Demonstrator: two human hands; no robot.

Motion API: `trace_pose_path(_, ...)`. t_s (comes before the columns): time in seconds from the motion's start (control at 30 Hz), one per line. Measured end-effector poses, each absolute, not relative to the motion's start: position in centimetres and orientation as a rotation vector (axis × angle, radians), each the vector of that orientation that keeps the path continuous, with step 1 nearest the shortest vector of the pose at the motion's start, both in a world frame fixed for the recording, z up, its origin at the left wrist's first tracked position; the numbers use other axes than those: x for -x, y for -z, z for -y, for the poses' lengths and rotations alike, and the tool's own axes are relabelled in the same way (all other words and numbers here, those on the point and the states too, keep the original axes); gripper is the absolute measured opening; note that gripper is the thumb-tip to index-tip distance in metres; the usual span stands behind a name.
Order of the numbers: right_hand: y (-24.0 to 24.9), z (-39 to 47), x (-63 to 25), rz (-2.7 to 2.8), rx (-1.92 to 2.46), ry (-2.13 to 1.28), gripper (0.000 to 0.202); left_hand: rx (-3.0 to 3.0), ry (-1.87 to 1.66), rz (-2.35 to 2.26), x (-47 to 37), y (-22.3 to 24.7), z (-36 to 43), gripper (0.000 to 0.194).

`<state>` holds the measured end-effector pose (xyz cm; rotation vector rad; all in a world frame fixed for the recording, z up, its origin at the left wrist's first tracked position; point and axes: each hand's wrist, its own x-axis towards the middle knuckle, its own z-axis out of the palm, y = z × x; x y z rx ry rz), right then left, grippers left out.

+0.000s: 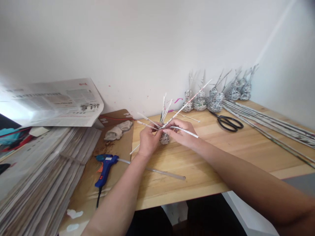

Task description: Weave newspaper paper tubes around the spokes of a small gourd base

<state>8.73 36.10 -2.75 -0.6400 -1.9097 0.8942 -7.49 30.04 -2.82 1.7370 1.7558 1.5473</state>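
A small woven paper piece (pixel 164 138) stands between my hands over the wooden table, with several thin rolled-paper sticks fanning out of its top. My left hand (pixel 150 137) is closed on its left side, fingers pressed at the base of the sticks. From the right, my right hand (pixel 181 131) pinches the same spot. One long paper stick (pixel 189 101) slants up and right from between the fingers, and a shorter one (pixel 185 131) passes over my right hand. The fingertips partly hide the weave.
Black scissors (pixel 230 123), long paper sticks (pixel 270 124) and several woven pieces (pixel 215 100) are on the right of the table (pixel 209 177). A blue glue gun (pixel 105 168), glue stick (pixel 167 173), crumpled cloth (pixel 118 130) and newspaper stack (pixel 56 173) are at left.
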Motion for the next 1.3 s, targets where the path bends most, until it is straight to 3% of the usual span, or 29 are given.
trace_pose_path(0.3, 1.7, -35.8, -8.0, 1.604, 0.813, -1.396, 0.017, -1.888, -1.549, -1.703, 7.2, 3.2, -29.9, 0.010)
trace_pose_path(0.53, 2.7, -35.8, -8.1, 1.777, 0.778, -0.938, 0.005, -1.863, -1.598, -1.760, 7.0, 3.4, -29.9, 0.011)
trace_pose_path(1.1, 1.9, -37.2, -9.6, 2.045, 0.476, -0.437, 0.016, -1.996, -1.501, -1.712, 7.4, 3.6, -30.0, 0.006)
trace_pose_path(1.3, 1.9, -36.4, -9.4, 2.103, 0.587, -0.447, 0.016, -1.982, -1.535, -1.695, 6.8, 3.4, -29.6, 0.010)
